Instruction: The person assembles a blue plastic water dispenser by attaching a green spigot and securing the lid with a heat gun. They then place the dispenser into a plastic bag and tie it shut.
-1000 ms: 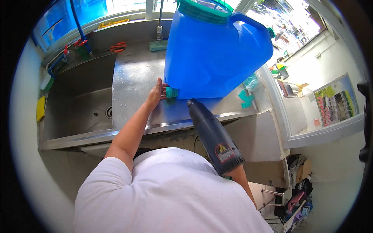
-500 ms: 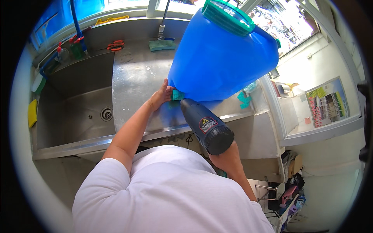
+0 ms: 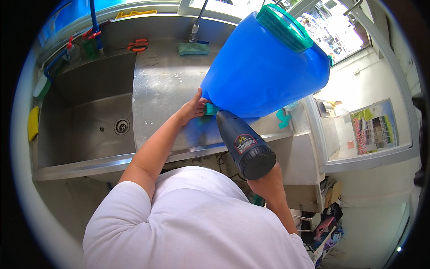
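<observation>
Mid-counter, left hand (image 3: 191, 109): half-curling beside the green cap (image 3: 211, 109), fingertips meeting it; whether they are gripping, I cannot tell.
Cap: sitting at the lower left corner of the jug (image 3: 264, 67).
Jug: leaning rightward over the counter (image 3: 154, 98), its green lid (image 3: 286, 29) facing up and away; whether its base is resting on metal, I cannot tell.
Tool: the black tool (image 3: 244, 145) is aiming its narrow nose at the jug's corner, just right of the cap; contact is not showing clearly.
Right hand (image 3: 268, 184): closing around the tool, its grip partly hiding.
Work: cap and lid are already sitting in place; the corner is apparently still getting attention, with nothing showing it finished.
Surface: a yellow sponge (image 3: 33, 123) is hanging at the basin's (image 3: 85, 112) left edge; orange-handled pliers (image 3: 137, 45) and a green cloth (image 3: 193, 49) are lying behind; green scraps (image 3: 283, 117) are lying right of the jug.
Room: a jumbled pile (image 3: 327, 226) is filling the lower right; a poster (image 3: 375, 127) is showing beyond the right-hand window.
</observation>
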### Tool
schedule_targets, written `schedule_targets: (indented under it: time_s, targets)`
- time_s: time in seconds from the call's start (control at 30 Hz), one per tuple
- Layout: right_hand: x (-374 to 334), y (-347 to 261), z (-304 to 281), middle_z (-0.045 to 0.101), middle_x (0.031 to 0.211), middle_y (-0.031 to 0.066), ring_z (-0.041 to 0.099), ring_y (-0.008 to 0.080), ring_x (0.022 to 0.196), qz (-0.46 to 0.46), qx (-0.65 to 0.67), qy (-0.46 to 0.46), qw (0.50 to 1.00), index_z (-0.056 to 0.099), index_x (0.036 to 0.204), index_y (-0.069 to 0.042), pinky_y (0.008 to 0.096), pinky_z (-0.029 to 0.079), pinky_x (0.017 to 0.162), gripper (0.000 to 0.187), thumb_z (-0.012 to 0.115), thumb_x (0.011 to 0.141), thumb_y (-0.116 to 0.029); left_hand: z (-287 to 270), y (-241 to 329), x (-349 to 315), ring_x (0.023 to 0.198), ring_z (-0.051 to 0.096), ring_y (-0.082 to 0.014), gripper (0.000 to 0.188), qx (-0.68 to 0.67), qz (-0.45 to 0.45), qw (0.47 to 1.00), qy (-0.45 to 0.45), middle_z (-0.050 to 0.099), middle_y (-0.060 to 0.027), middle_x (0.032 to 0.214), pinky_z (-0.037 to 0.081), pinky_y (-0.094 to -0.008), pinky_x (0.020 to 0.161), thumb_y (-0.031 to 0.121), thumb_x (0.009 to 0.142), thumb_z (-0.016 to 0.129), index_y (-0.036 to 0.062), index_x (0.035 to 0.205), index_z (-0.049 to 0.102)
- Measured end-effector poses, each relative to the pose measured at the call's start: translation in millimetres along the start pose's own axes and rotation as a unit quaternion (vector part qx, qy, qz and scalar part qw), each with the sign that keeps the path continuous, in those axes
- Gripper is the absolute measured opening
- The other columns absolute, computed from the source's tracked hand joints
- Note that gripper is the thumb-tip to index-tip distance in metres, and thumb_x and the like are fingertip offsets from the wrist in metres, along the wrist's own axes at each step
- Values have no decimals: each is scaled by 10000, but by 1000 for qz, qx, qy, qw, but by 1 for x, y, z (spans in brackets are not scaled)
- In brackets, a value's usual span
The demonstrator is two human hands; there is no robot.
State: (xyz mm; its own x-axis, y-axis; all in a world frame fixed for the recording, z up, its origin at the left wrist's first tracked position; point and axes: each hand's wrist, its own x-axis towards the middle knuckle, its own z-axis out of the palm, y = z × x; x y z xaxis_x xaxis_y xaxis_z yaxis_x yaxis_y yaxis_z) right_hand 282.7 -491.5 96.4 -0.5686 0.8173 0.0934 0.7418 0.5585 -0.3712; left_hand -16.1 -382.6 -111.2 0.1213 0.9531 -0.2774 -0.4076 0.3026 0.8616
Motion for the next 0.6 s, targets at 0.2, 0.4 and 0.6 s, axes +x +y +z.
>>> schedule_targets:
  time_s: [0.2, 0.4, 0.6]
  targets:
    - [3, -7, -4, 694, 1006, 138, 690, 359, 889, 3, -12, -17, 1000, 652, 1130, -75, 425, 562, 783, 453, 749, 696, -157, 6, 0, -3, 1206, 525, -227, 947, -14, 3, 1000, 14, 569, -91, 1287, 374, -373, 1074, 896, 826, 277, 120, 1271, 586]
    - [20, -28, -18, 679, 1033, 145, 679, 379, 883, -5, -45, -50, 998, 629, 1140, -89, 456, 558, 759, 443, 738, 717, -160, 8, 5, -6, 1214, 523, -236, 951, -18, 1, 1000, 17, 565, -102, 1296, 380, -374, 1072, 894, 829, 279, 109, 1258, 600]
    - [69, -87, -52, 688, 919, 166, 677, 394, 825, -35, -150, -118, 981, 609, 1136, -97, 475, 550, 722, 350, 690, 831, -249, -1, -11, 13, 1264, 500, -256, 891, -28, 9, 1000, 8, 539, -131, 1367, 359, -402, 1102, 819, 879, 346, 86, 1343, 548]
